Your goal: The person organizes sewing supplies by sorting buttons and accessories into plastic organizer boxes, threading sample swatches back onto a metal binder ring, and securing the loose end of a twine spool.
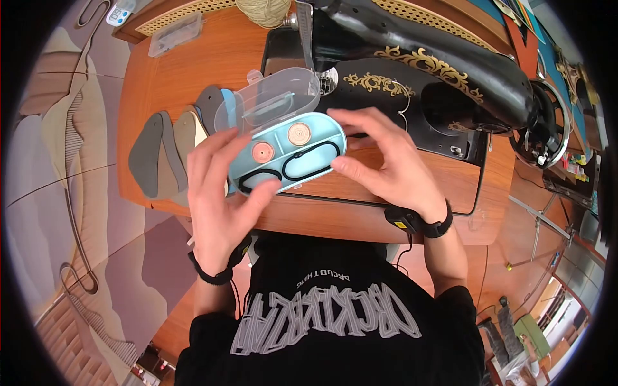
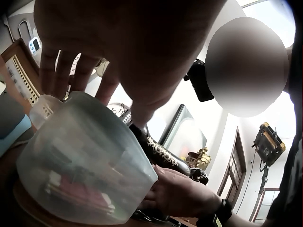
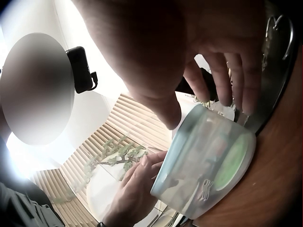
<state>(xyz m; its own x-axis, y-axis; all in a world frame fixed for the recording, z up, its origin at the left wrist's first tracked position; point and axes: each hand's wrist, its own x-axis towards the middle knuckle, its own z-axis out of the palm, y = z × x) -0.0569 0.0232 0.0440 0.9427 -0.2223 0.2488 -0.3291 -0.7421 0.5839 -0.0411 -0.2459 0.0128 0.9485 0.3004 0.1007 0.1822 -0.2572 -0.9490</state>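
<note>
Two hands, left hand [image 1: 222, 180] gripping a blue box [image 1: 310, 162] at one end, right hand [image 1: 398, 161] the other, fingers curved.

Head view: mounted high, facing forward and steeply down. The torso [image 1: 328, 309] occupies the bottom edge; the two-level plastic box [image 1: 296, 145] lies near frame centre, at middle range.

Left wrist view: set low and very close to the box, tilted, facing past the left hand [image 1: 222, 186] toward the right hand [image 1: 393, 161], the sewing machine [image 1: 418, 64] and a lamp [image 2: 269, 144].

Right wrist view: equally close, facing the box from the opposite side, with the left hand beyond.

Shared coverage: all three views include the box and both hands. Head and left wrist views also share the digital timer [image 1: 118, 16].
</note>
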